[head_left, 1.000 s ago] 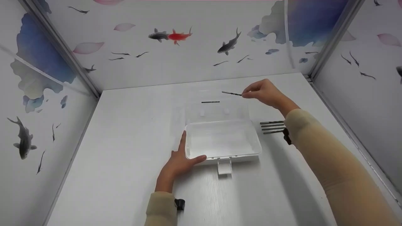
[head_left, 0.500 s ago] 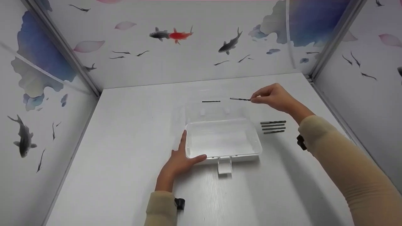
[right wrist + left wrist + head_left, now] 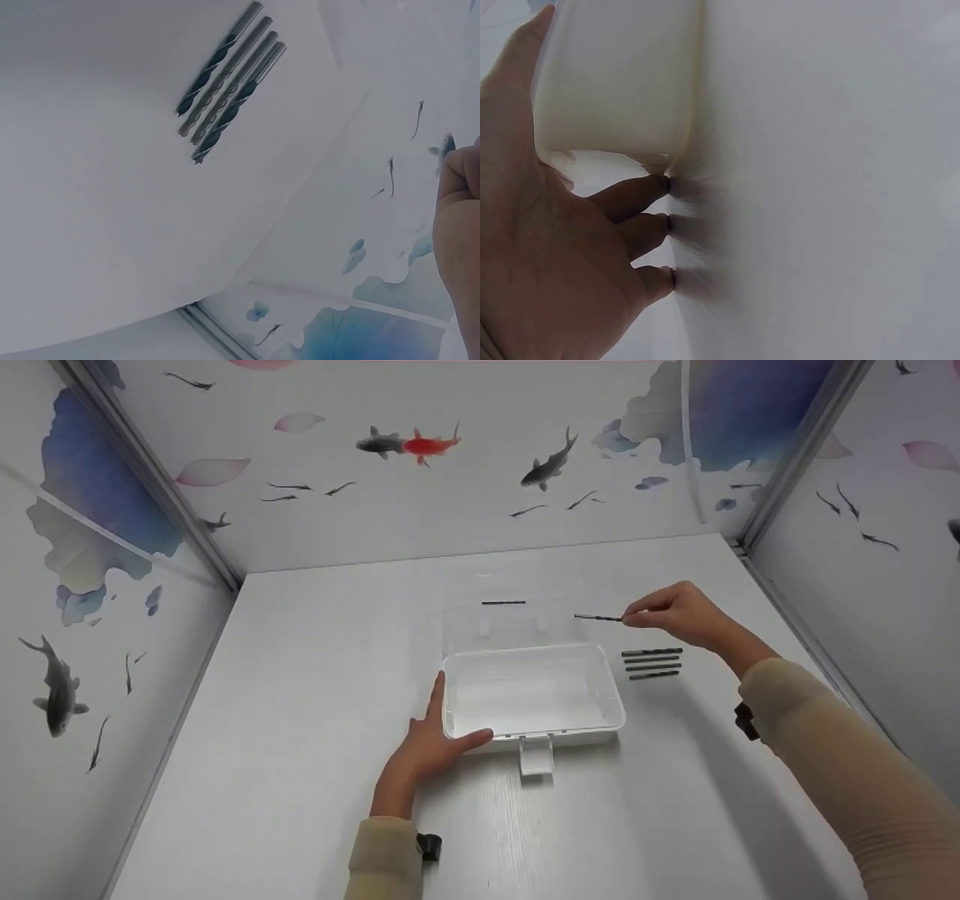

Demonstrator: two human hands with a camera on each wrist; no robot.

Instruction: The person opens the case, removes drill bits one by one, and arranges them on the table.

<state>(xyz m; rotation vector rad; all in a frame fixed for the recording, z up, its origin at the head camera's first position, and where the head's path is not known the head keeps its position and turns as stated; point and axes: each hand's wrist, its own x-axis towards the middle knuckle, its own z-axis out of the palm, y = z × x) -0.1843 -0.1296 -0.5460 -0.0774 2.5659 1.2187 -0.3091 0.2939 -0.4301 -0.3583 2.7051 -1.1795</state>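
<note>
My right hand pinches one end of a drill bit and holds it roughly level, right of the clear lid. In the right wrist view, that hand shows only at the right edge, its bit out of sight. A white plastic box lies open, with its lid folded back. My left hand rests against the box's front left corner, index finger straight along the side and thumb on the front rim. In the left wrist view, the other fingertips touch the table.
Several drill bits lie in a row right of the box; the right wrist view shows their spiral flutes. One thin drill bit lies farther back, over the lid area. The latch sticks out in front. Printed wall panels enclose the table.
My right hand has moved right and toward me, carrying the pinched drill bit with it. The row of bits is now fully uncovered. My left hand and the box stay put.
</note>
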